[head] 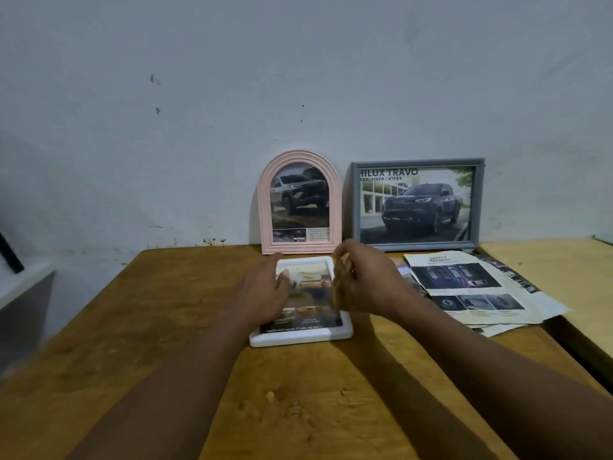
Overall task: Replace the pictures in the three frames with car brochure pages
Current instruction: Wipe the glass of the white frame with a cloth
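While the pink arched frame point(264, 207) leaning on the wall already shows a truck page, the left hand point(262, 290) just in front of it lies with fairly straight fingers on the left side of the white frame point(298, 338). That frame is flat on the tabletop point(166, 327) with a printed page in its window, so that grip is open and just pinning things down. Pretty sure we're on frame three here. The right hand point(368, 280) is over the frame's right edge, fingers curled, pinching a blurry tan piece point(338, 293); can't tell if it's the old picture or a backing. Further right the grey frame point(418, 162) has its Hilux page too, with spare brochure pages point(471, 280) lying in front of it. Next move, I'd guess: get that tan bit clear or seated, then stand the frame up without the page sliding.
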`<state>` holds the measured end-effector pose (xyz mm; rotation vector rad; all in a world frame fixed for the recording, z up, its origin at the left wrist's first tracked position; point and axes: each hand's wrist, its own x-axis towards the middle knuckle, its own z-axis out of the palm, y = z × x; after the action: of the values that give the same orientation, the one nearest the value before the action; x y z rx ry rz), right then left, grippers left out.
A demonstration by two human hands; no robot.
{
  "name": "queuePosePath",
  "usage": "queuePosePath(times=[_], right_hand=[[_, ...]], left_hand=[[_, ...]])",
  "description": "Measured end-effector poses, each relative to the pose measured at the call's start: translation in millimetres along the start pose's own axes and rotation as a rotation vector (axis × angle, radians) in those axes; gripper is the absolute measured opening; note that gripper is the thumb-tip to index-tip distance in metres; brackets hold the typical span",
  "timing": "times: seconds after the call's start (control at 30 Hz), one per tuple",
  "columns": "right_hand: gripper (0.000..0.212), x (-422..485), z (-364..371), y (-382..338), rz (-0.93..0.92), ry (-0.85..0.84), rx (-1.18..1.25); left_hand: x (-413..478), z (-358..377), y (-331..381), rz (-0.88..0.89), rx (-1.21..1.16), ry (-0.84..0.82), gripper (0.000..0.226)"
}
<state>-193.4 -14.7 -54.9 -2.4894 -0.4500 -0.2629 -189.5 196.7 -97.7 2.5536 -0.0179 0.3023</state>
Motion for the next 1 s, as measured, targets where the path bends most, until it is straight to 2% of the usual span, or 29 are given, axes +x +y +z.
queuePosePath(times=[0.13,0.23,0.3,0.4,0.6,0.7,0.83,0.9,1.0], right_hand=[[0.043,59.7,27.3,-25.5,-0.092,-0.048,0.073],[0.046,91.0,59.1,-41.1,-0.098,-0.119,0.049],[0.038,99.0,84.1,-43.1,-0.141,-0.136,-0.023],[0.023,91.9,114.9,-32.9,-0.254,-0.153,-0.09],[0.031,87.5,120.6,-16.4,-0.371,-0.163,-0.127],[0.029,90.2,118.0,-16.8,-0.391,-0.183,-0.191],[0.028,93.5,112.7,-5.7,-0.376,-0.109,-0.323],[0.026,93.4,113.9,-5.2,-0.389,-0.104,-0.306],[0.025,91.4,120.6,-13.3,-0.42,-0.194,-0.188]], left_hand=[[15.5,-2.0,-30.6,-0.113,0.016,0.039,0.051],[21.7,5.4,-46.0,-0.163,0.052,0.067,0.079],[22.4,11.2,-51.9,-0.138,0.071,0.087,0.087],[20.4,17.1,-59.1,-0.059,0.04,0.085,0.081],[22.3,19.4,-66.0,0.012,0.055,0.033,0.076],[21.2,17.3,-64.6,0.027,0.081,-0.017,0.075],[25.1,17.3,-61.7,-0.01,0.184,-0.053,0.07],[25.6,16.8,-60.5,-0.022,0.221,-0.069,0.07],[24.6,16.7,-61.6,-0.03,0.208,-0.084,0.072]])
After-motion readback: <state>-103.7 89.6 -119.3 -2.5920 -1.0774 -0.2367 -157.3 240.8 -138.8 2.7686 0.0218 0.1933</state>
